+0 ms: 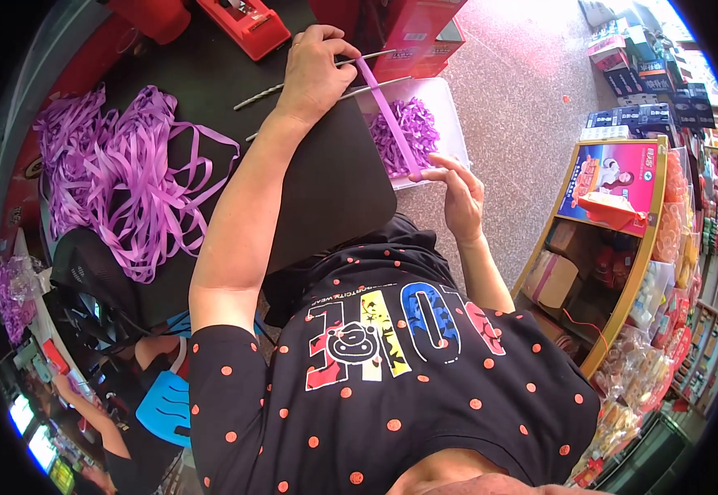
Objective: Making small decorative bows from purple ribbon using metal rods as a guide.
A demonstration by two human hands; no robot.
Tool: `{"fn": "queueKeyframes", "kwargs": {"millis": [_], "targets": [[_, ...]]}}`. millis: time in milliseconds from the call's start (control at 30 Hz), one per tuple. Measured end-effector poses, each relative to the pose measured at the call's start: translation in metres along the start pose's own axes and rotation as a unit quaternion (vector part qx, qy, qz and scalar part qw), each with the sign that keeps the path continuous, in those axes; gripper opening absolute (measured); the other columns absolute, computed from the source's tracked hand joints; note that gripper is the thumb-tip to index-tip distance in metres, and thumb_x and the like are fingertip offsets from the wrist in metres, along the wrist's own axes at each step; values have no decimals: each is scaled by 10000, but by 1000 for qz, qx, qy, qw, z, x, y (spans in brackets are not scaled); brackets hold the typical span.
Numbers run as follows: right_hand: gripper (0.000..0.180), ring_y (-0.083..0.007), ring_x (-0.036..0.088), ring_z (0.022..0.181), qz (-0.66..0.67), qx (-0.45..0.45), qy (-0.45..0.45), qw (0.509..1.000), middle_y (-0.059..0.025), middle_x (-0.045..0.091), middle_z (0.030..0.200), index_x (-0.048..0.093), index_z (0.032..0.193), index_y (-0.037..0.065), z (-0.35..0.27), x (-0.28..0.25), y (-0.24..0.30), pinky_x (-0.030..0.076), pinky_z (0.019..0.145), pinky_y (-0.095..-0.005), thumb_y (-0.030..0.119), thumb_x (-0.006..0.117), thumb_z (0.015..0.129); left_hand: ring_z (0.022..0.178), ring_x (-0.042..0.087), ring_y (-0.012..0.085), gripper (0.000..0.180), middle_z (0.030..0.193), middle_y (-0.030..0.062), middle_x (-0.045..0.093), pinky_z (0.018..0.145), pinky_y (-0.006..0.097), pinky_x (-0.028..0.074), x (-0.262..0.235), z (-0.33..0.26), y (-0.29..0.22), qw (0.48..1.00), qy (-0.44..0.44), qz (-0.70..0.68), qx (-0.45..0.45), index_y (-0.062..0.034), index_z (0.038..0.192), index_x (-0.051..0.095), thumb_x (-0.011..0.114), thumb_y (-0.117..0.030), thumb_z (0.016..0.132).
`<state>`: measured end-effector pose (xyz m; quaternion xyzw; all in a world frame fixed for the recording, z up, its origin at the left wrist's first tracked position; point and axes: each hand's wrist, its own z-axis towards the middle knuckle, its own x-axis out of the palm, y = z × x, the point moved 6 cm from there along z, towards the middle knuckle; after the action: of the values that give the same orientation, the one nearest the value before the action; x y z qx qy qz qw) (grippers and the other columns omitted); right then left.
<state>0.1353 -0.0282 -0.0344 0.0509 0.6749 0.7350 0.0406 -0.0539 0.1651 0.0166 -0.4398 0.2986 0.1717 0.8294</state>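
Note:
A narrow purple ribbon (390, 111) is stretched slantwise between my two hands. My left hand (317, 73), above the black table, is closed, its fingertips at the ribbon's upper end beside a thin metal rod (264, 96). A second metal rod (379, 87) lies roughly parallel, passing under my left wrist and beyond the table edge. Lower down, my right hand (459, 196) pinches the ribbon's other end between thumb and finger. Beneath the ribbon, a white plastic bin (455, 136) holds many short purple ribbon pieces (415, 132).
Long purple ribbons (148, 165) lie heaped on the black table (326, 190) at left. A red tape dispenser (247, 26) and red boxes (412, 33) are at the far side. At right stands a wooden display cabinet (614, 330). Another person's arm (95, 408) shows lower left, near a blue chair back (165, 408).

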Motion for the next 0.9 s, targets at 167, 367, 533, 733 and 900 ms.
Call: {"fn": "queueKeyframes", "kwargs": {"millis": [167, 367, 533, 733, 900], "targets": [[334, -145, 520, 905, -25, -55, 15, 998, -107, 718, 924, 627, 1119, -30, 5, 8, 26, 318, 965, -331, 146, 417, 928, 1091, 512, 268, 179, 1151, 93, 577, 869, 337, 461, 0, 0, 1, 1000, -3, -3, -5, -71, 868, 722, 650, -53, 706], [345, -162, 506, 923, 35, -97, 22, 994, -126, 717, 893, 626, 1114, -40, 17, 15, 49, 314, 968, -348, 147, 409, 920, 1082, 518, 267, 176, 1136, 96, 586, 867, 340, 461, -1, -1, 1, 1000, -10, -5, -4, -69, 859, 724, 649, -50, 700], [386, -183, 489, 918, 28, -183, 28, 982, -150, 708, 838, 609, 1112, -86, 52, 21, 81, 318, 942, -384, 172, 396, 919, 1088, 515, 271, 183, 1143, 101, 583, 886, 345, 458, -2, -1, 0, 1000, -6, -13, -7, -68, 860, 724, 649, -47, 694], [359, -173, 470, 806, -101, -239, 84, 962, -70, 673, 734, 655, 1075, -46, 62, 36, 100, 381, 830, -336, 158, 465, 849, 1043, 532, 282, 161, 1072, 90, 603, 932, 379, 425, -2, 0, 2, 999, -21, -31, -11, -85, 803, 732, 687, -64, 650], [337, -184, 468, 785, -165, -200, 93, 961, -61, 672, 751, 663, 1071, -21, 35, 27, 76, 390, 807, -332, 123, 477, 830, 1042, 533, 282, 162, 1072, 90, 605, 933, 379, 424, 0, 0, 4, 999, -27, -28, -9, -87, 800, 731, 685, -65, 646]]}}
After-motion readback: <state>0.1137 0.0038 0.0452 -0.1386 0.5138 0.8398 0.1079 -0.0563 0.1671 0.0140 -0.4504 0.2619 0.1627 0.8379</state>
